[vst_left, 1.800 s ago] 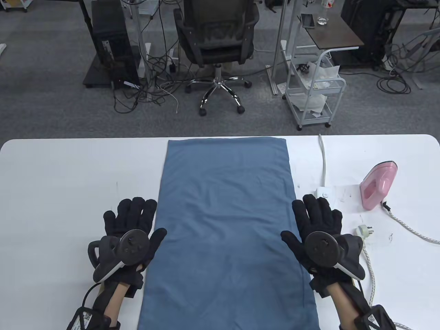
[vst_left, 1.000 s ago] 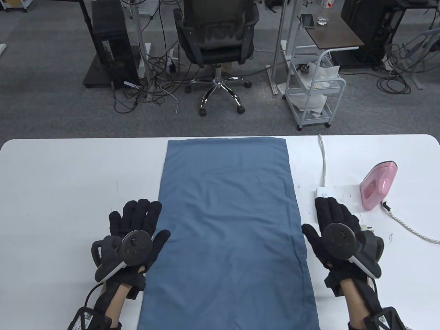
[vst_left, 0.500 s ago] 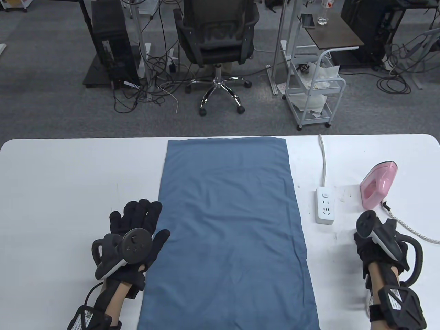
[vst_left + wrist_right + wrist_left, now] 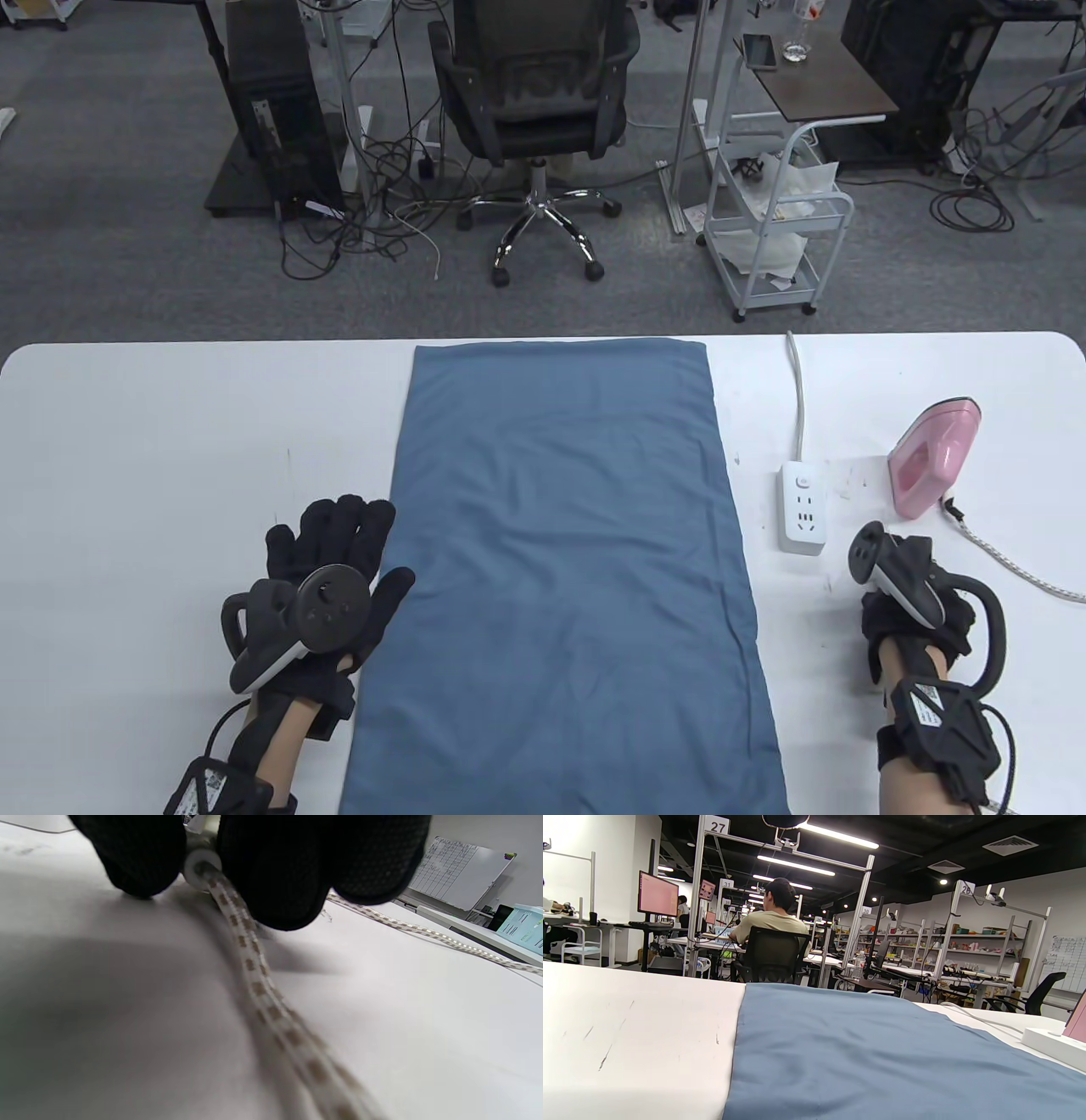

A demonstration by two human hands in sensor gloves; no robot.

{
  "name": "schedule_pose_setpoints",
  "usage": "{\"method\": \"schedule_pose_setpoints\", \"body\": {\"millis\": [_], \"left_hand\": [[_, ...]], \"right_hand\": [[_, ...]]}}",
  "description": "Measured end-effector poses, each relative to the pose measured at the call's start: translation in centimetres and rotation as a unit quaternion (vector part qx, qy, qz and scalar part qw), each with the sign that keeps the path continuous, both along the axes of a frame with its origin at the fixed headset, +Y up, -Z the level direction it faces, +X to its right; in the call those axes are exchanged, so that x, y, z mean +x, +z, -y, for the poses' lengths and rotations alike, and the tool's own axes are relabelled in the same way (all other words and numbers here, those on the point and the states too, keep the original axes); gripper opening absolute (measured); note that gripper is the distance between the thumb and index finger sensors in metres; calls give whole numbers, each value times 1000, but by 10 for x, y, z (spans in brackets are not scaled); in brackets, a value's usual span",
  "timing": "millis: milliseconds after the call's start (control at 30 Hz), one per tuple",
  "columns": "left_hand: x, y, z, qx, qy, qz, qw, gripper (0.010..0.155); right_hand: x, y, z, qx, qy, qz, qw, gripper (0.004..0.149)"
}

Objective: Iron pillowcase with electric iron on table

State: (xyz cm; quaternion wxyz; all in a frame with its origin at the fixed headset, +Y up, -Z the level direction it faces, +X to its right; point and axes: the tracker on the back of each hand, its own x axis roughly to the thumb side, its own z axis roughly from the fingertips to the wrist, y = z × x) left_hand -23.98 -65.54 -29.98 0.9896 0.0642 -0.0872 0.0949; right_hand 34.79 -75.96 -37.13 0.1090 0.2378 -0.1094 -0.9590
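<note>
Presently right hand (image 4: pixel 912 607) grips plug (image 4: pixel 199 859) lower right, left hand (image 4: pixel 327 564) lies flat, open on counter (image 4: pixel 170 441); soft, light pillowcase (image 4: pixel 564 543) sits centre; heavier iron (image 4: pixel 933 458), right edge, best lifted by handle.

Blue pillowcase (image 4: pixel 564 560) flat mid-table; pink iron (image 4: pixel 932 458) upright, far right.
</note>
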Motion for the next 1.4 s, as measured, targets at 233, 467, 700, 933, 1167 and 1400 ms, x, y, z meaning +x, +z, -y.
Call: {"method": "schedule_pose_setpoints", "body": {"millis": [233, 467, 700, 933, 1167, 1400], "left_hand": [[1, 0, 0, 1, -1, 1, 1000, 74], [3, 0, 1, -3, -5, 4, 1000, 74], [2, 2, 0, -3, -3, 3, 1000, 74], [1, 2, 0, -2, -1, 2, 1000, 74], [2, 2, 0, -5, -5, 3, 1000, 74], [2, 2, 0, -5, -5, 3, 1000, 74]], "right_hand": [[-4, 1, -26, 81, -100, -8, 992, 71], [-30, -3, -56, 166, -227, -53, 958, 66], [-41, -16, -48, 178, -273, -42, 944, 61], [-37, -22, -36, 182, -286, -18, 941, 58], [-37, -25, -32, 183, -292, -8, 939, 57], [-42, -28, -30, 169, -276, -9, 946, 58]]}}
